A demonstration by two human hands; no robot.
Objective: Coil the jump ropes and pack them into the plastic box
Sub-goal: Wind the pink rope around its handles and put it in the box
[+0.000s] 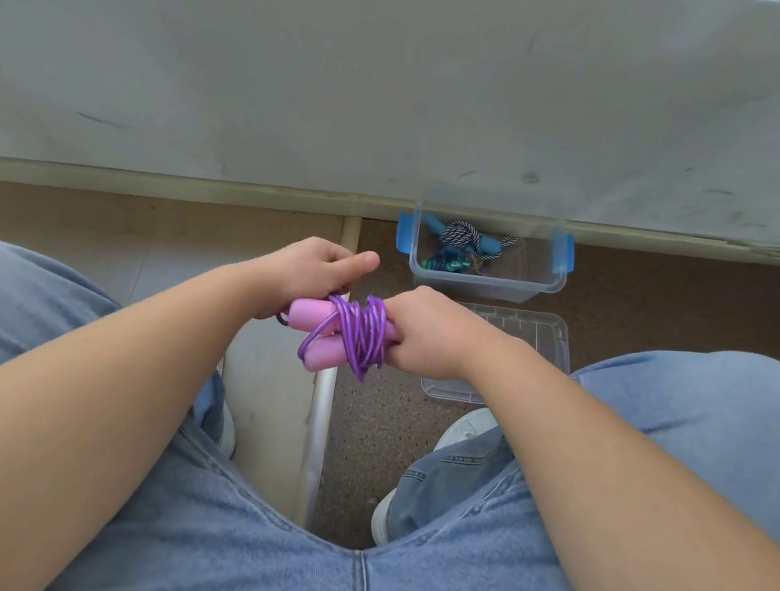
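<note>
A purple jump rope (362,335) with two pink handles (316,317) is wound into a tight bundle between my knees. My right hand (427,336) is closed around the bundle's right end. My left hand (312,268) pinches the rope at the left, above the handles, thumb stretched out. On the floor beyond stands the clear plastic box (484,280) with blue clips. Inside it lie a blue-handled rope with navy-and-white braid (465,238) and a green rope bundle (448,263).
The box's clear lid (535,331) lies flat on the speckled floor just in front of the box, partly under my right hand. A grey wall rises behind. My legs in jeans and white shoes (468,431) flank a pale floor strip (319,418).
</note>
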